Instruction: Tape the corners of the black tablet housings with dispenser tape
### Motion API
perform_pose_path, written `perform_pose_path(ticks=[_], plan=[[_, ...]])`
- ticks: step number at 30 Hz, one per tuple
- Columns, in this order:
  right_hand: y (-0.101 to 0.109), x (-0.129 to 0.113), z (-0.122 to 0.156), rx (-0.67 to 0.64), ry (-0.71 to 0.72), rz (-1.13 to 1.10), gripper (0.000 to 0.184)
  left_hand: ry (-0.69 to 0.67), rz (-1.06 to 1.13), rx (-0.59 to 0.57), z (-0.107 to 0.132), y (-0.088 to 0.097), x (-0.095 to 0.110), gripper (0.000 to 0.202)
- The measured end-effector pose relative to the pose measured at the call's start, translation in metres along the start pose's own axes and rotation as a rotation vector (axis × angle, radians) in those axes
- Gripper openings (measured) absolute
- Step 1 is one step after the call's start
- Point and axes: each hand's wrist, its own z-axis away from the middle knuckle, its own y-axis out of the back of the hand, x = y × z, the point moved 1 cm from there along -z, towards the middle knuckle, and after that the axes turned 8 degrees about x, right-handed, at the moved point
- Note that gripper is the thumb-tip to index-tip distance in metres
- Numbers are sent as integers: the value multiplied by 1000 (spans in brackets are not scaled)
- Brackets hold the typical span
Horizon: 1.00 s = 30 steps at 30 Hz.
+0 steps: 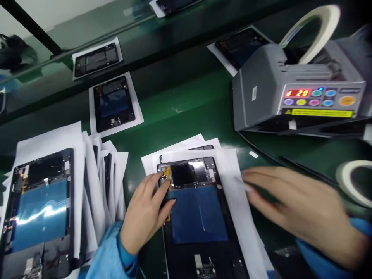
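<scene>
An opened tablet (200,217) with a blue battery lies in front of me on sheets of white paper (232,170). My left hand (148,205) rests at its upper left, fingertips on the frame beside an orange flex cable (167,182) and thumb apart. Right of the tablet, my right hand (296,205) is blurred, its thumb and fingers drawn together. Between its fingertips, near the paper's edge, shows a small white piece of tape (247,187).
Left stands a pile of opened tablets (40,217) interleaved with paper. A tape dispenser (290,89) with lit buttons stands at the back right, a tape roll (356,182) in front. More tablets (113,102) lie behind. A black cable (261,151) crosses the green table (186,112).
</scene>
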Motion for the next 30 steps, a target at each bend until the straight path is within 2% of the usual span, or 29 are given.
perform_pose_path(ticks=[2,4,7,10,24,30], plan=[[-28,-28,-27,-43,93,-85,12,3,14,5,2,-9,-3,35],[-55,-48,-48,-63,129,-127,12,17,28,17,2,-16,-2,37],[-85,-62,-63,-70,138,-117,11,68,50,38,2,-19,0,40],[-101,-67,-66,-85,131,-94,12,123,58,46,4,-21,2,41],[-111,-71,-67,-117,154,-54,8,152,100,38,7,-26,2,44],[-111,-73,-67,-137,177,-18,13,169,89,96,9,-30,4,40]])
